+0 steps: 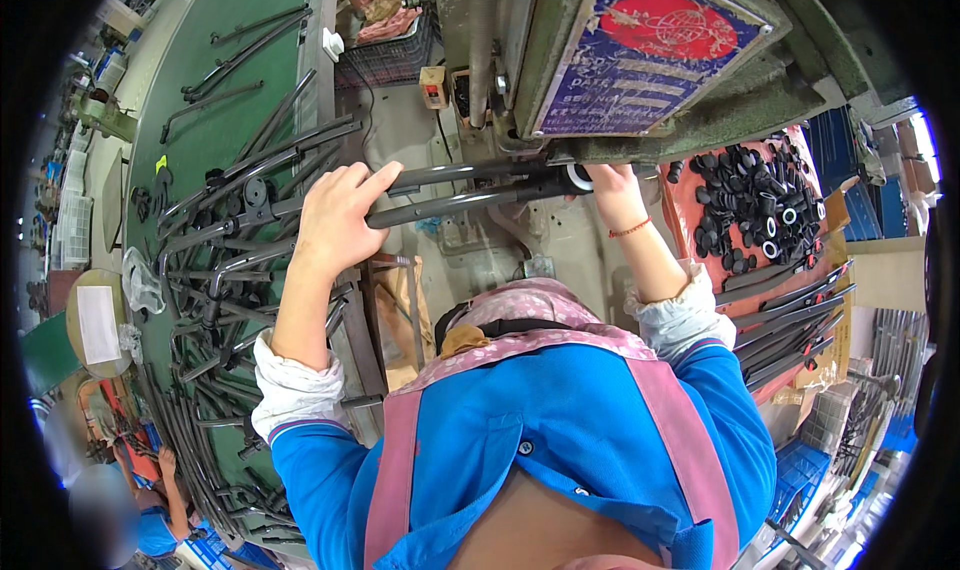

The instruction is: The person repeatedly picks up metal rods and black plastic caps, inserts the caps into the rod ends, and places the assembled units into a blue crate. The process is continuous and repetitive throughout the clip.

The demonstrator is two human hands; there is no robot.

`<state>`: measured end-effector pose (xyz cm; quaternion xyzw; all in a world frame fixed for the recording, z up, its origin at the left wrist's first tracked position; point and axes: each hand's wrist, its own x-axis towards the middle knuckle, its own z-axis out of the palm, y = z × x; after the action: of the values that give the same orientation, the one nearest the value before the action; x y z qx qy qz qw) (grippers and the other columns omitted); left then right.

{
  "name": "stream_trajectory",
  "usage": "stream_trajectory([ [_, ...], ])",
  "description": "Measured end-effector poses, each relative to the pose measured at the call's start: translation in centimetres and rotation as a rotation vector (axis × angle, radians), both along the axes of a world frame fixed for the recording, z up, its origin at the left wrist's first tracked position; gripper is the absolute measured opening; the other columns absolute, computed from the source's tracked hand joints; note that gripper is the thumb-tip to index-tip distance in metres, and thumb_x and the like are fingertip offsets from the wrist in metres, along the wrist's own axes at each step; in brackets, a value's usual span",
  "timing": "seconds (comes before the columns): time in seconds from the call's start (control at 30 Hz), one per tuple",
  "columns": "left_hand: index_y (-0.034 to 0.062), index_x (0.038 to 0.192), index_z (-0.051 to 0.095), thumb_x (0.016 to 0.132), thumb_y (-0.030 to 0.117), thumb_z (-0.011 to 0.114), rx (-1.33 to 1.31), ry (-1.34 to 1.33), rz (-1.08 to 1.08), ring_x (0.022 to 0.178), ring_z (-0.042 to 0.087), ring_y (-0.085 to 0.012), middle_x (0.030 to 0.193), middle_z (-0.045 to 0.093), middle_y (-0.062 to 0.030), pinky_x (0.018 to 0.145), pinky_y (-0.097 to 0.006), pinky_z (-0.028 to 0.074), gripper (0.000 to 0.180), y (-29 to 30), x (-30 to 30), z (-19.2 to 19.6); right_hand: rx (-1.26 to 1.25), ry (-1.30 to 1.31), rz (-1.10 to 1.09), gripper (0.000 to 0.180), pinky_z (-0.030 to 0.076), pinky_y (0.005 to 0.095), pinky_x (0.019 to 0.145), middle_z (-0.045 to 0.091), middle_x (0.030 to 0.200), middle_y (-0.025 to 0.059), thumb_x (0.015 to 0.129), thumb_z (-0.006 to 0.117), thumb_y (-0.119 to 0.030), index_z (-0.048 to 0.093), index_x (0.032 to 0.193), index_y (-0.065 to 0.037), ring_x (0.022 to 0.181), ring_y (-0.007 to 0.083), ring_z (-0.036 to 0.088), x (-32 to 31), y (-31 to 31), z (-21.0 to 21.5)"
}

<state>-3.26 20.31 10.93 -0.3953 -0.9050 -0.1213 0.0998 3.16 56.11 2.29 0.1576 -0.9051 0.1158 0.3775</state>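
Observation:
My left hand (345, 215) is closed around a pair of black metal tubes (470, 206), which run side by side to the right from a bent-tube frame. Their right ends reach under the head of a green machine (720, 125). There a white ring (578, 177) shows at the end of the nearer tube. My right hand (614, 198) is at that end, beside the ring, with a red string around the wrist. Its fingers are curled and partly hidden under the machine, so what they grip does not show clearly.
Left stands a green table (190, 55) piled with bent black tube frames (230, 240). To the right, a red surface (685, 205) carries black caps (740, 195), white rings and black tubes (790, 320). A crate (395, 58) sits behind. Lower left, another person's hand (167, 460) shows.

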Motion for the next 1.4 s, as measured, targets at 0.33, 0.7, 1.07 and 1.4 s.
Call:
stream_trajectory([
  [0.33,0.0137,0.119,0.063,0.064,0.009,0.072,0.029,-0.146,0.048,0.084,0.060,-0.0294,0.085,0.057,-0.0083,0.075,-0.040,0.049,0.056,0.0,-1.4,-1.9,-1.137,-0.675,0.073,0.034,0.048,0.0423,0.090,0.063,0.111,0.0117,0.094,0.055,-0.011,0.053,0.127,-0.005,0.105,0.0300,0.059,-2.8,-1.4,1.1],
  [0.7,0.0151,0.126,0.061,0.063,0.012,0.074,-0.009,-0.289,0.035,0.093,0.060,-0.0320,0.091,0.061,-0.0107,0.083,-0.041,0.048,0.064,0.2,-3.3,-4.6,-1.009,-0.585,0.019,0.034,0.050,0.0393,0.085,0.063,0.111,0.0128,0.094,0.053,-0.012,0.053,0.127,-0.004,0.103,0.0285,0.060,-4.3,-1.7,-0.3],
  [1.07,0.0091,0.122,0.058,0.063,0.008,0.071,-0.015,-0.045,0.169,0.107,0.055,-0.0308,0.107,0.059,-0.0109,0.092,-0.042,0.040,0.061,-4.8,-1.6,-7.1,-0.726,-0.476,-0.061,0.034,0.051,0.0364,0.080,0.063,0.110,0.0139,0.094,0.052,-0.012,0.053,0.127,-0.004,0.101,0.0270,0.062,-3.9,0.6,-4.4],
  [1.4,0.0113,0.121,0.061,0.061,0.006,0.074,-0.010,-0.106,0.208,0.102,0.054,-0.0276,0.103,0.059,-0.0079,0.091,-0.038,0.040,0.062,-4.6,-1.5,-7.0,-0.699,-0.470,-0.068,0.035,0.053,0.0337,0.076,0.064,0.110,0.0149,0.094,0.051,-0.012,0.053,0.128,-0.004,0.100,0.0256,0.063,-4.5,1.5,-5.0],
])
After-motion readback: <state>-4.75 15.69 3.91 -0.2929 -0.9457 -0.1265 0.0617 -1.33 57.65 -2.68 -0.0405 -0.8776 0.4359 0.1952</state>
